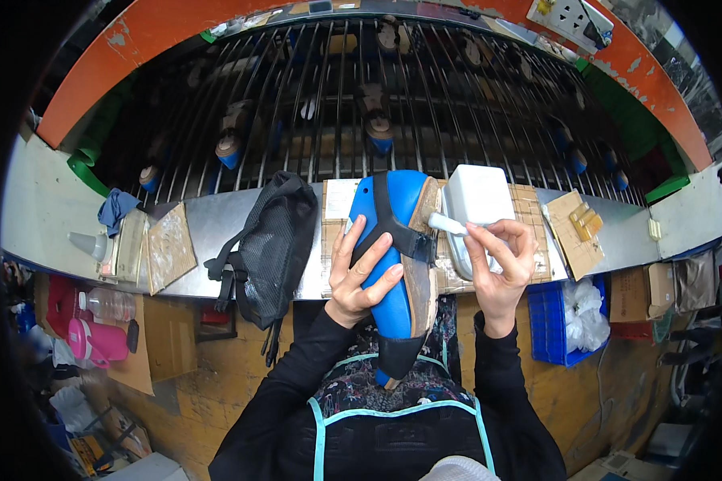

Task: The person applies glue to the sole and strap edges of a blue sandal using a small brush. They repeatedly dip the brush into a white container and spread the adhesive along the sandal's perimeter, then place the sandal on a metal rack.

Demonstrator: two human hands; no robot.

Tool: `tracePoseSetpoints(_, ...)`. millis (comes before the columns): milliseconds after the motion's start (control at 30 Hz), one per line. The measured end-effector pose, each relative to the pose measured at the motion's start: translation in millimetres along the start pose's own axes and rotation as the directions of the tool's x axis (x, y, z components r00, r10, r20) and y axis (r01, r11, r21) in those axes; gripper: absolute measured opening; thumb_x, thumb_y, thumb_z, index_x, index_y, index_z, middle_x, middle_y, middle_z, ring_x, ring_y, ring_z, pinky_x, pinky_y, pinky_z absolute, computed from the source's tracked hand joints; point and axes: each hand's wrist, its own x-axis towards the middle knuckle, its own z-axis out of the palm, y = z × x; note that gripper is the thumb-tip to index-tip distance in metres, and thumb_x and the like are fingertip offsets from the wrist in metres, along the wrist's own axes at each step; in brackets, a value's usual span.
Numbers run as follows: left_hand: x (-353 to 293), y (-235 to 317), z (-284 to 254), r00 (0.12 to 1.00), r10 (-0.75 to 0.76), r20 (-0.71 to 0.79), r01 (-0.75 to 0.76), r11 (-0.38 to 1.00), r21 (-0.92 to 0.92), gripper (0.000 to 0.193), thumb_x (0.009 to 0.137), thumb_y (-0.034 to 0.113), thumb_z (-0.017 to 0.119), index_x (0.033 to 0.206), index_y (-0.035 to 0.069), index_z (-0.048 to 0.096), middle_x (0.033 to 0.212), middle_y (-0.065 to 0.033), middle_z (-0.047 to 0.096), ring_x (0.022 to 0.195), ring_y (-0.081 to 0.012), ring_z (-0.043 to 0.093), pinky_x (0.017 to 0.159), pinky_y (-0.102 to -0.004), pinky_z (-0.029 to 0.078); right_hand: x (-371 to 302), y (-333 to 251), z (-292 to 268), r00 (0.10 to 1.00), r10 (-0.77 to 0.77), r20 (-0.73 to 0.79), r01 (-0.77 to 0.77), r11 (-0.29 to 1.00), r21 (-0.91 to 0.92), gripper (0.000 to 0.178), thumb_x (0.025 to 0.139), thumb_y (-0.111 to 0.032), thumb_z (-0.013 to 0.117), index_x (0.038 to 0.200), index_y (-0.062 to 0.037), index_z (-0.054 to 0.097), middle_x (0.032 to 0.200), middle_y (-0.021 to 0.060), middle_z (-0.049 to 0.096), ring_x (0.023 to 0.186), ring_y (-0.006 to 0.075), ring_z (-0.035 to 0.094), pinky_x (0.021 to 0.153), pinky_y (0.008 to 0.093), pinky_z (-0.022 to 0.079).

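Observation:
A blue shoe last [385, 297] carrying black straps [384, 210] lies tilted at the table's front edge, its tan sole side [419, 289] turned to the right. My left hand [356, 280] grips it from the left, fingers spread over the blue side and the strap. Between thumb and fingers, my right hand [501, 268] pinches a small white stick-like tool [447, 224]. Its far end is at the sole's edge; whether it touches, I cannot tell. Just behind the tool stands a white plastic container [481, 196]. The last's lower end wears a black strap [399, 357] near my apron.
Ahead is a rack of metal bars [329, 104] with several blue lasts on it. A black mesh bag [274, 248] lies left of my hands. Cardboard pieces [169, 248] rest on the table. A blue crate [548, 329] with plastic bags sits lower right; a pink jug [96, 341] is lower left.

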Motion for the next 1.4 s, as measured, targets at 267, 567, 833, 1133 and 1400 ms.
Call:
tracePoseSetpoints(267,7,-3,-6,0.998,0.038,0.048,-0.038,0.999,0.0,0.041,0.075,0.019,0.075,0.111,0.026,0.059,0.125,-0.0066,0.063,0.119,-0.0431,0.054,0.1,-0.0565,0.042,5,-6,-18,0.987,-0.031,0.157,0.035,0.999,-0.017,0.026,0.07,-0.012,0.079,0.095,-0.0178,0.076,0.083,-0.0005,0.059,0.078,0.0142,0.053,0.074,0.0313,0.028)
tracePoseSetpoints(567,15,-4,-9,0.997,0.002,0.073,0.005,0.995,-0.096,0.039,0.075,0.017,0.074,0.111,0.025,0.061,0.126,-0.008,0.063,0.121,-0.0437,0.053,0.1,-0.0571,0.042,11,0,-22,0.965,-0.202,0.17,0.219,0.972,-0.086,0.03,0.067,-0.013,0.08,0.096,-0.0205,0.076,0.084,-0.0015,0.06,0.077,0.0133,0.053,0.072,0.0323,0.027)
tracePoseSetpoints(833,20,-5,-10,0.993,-0.025,0.114,0.041,0.99,-0.134,0.042,0.073,0.017,0.074,0.112,0.026,0.062,0.128,-0.0083,0.062,0.123,-0.0432,0.052,0.099,-0.0567,0.043,15,5,-27,0.946,-0.247,0.209,0.261,0.965,-0.04,0.029,0.067,-0.016,0.081,0.095,-0.021,0.076,0.086,-0.0011,0.059,0.076,0.0133,0.052,0.072,0.0317,0.028)
tracePoseSetpoints(1133,22,-6,1,0.998,-0.014,0.064,0.026,0.983,-0.183,0.04,0.073,0.016,0.075,0.11,0.024,0.063,0.126,-0.0092,0.063,0.122,-0.0437,0.052,0.1,-0.0567,0.042,16,3,-31,0.963,-0.117,0.243,0.121,0.993,-0.002,0.025,0.069,-0.013,0.079,0.094,-0.0168,0.077,0.083,0.0004,0.06,0.074,0.0127,0.053,0.073,0.0297,0.03)
tracePoseSetpoints(1400,20,-10,10,1.0,0.0,0.004,0.001,0.987,-0.16,0.036,0.074,0.018,0.074,0.107,0.024,0.064,0.126,-0.011,0.063,0.122,-0.0442,0.052,0.101,-0.0573,0.041,-3,-9,-39,0.966,0.055,0.254,-0.065,0.997,0.03,0.019,0.073,-0.013,0.077,0.092,-0.0143,0.077,0.081,0.0002,0.06,0.069,0.0121,0.051,0.072,0.0286,0.03)
